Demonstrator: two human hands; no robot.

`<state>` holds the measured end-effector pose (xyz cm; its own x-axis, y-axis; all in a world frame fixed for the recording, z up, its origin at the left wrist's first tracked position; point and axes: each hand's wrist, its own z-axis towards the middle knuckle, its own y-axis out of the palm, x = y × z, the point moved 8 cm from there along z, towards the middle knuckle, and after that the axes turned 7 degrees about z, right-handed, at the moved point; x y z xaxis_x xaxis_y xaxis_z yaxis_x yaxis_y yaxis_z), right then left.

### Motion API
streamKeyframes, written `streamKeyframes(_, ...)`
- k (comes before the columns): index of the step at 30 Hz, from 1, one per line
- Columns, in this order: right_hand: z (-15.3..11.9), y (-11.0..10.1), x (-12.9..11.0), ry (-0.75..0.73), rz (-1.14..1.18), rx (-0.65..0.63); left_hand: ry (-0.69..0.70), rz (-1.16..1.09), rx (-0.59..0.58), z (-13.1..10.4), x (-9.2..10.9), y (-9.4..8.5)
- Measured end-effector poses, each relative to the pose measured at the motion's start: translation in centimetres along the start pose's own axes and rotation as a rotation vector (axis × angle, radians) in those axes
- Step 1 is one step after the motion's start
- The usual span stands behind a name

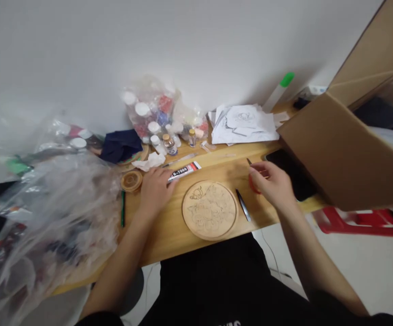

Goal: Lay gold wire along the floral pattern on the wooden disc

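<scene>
My left hand is closed on the lower end of a white and black glue tube marked B-7000, just above the table. My right hand is closed round what look like small scissors with red handles; a dark tip shows beyond the fingers and the rest is hidden. Between the hands lies a round wooden embroidery hoop holding pale fabric with a line drawing on it. Dark-tipped tweezers lie just right of the hoop.
Left are a small round wooden container, a green pen and plastic bags. Behind stand small bottles and a stack of printed papers. A dark phone and open cardboard box are at right.
</scene>
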<state>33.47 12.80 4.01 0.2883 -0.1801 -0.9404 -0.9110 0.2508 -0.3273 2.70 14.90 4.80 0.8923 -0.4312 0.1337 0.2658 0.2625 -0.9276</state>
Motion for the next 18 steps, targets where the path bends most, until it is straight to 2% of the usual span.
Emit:
streamKeyframes(2,0.2,-2.8,1.4,0.027,-0.244,0.079,-0.049,0.024,-0.022,-0.3,-1.0,1.0)
streamKeyframes(4,0.4,-3.8,2.4,0.038,-0.423,0.057,-0.080,0.039,-0.049,-0.6,-1.3,1.8)
streamKeyframes(10,0.6,-2.6,2.8,-0.035,-0.732,-0.045,-0.088,0.065,-0.132,-0.7,-1.3,2.5)
streamKeyframes(14,0.9,-1.7,2.3,-0.071,-0.858,-0.097,-0.037,0.073,-0.156,-0.6,-1.0,2.1)
streamKeyframes(18,1.1,-1.0,1.9,-0.082,-0.940,-0.145,0.041,0.060,-0.139,-0.8,0.3,1.3)
